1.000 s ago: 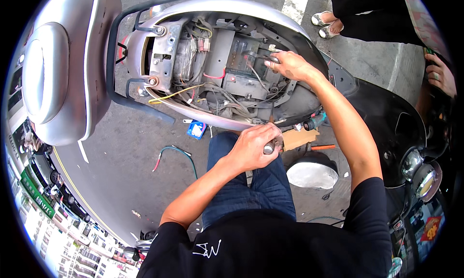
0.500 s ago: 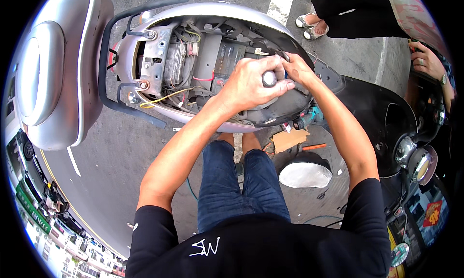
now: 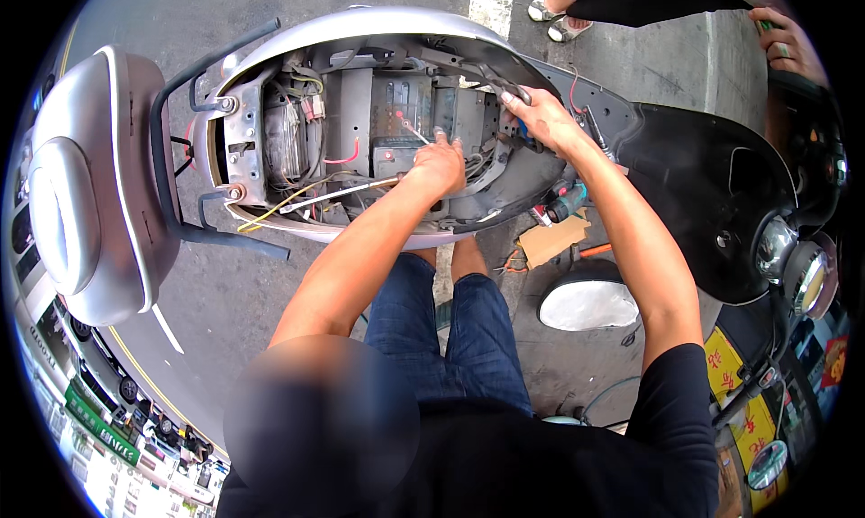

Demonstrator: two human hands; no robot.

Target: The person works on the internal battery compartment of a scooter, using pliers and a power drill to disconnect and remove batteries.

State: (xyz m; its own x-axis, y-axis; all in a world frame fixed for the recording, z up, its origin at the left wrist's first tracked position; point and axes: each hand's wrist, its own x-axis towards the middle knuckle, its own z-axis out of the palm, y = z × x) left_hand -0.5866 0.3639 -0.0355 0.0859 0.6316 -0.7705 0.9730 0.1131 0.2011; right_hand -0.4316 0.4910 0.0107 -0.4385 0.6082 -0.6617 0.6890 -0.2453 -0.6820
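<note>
A silver scooter (image 3: 360, 21) has its seat compartment uncovered, showing wiring, metal brackets and a battery (image 3: 397, 104). My left hand (image 3: 438, 165) is over the compartment beside the battery, fingertips apart and touching down among the parts. A long metal tool (image 3: 333, 194) lies across the wiring just below and left of it. My right hand (image 3: 539, 115) is closed around something dark at the compartment's right rim; I cannot make out exactly what it is.
A silver top box (image 3: 99, 185) is at left. A person's sandalled feet (image 3: 563, 22) and hand (image 3: 784, 45) are at upper right. Below the scooter lie a teal power tool (image 3: 568, 198), cardboard (image 3: 550, 239), an orange-handled tool (image 3: 596, 249) and a white-bottomed object (image 3: 587, 304).
My left hand has let go of the round-ended metal tool it held upright and moved to beside the battery. My right hand stays at the right rim. The view has shifted.
</note>
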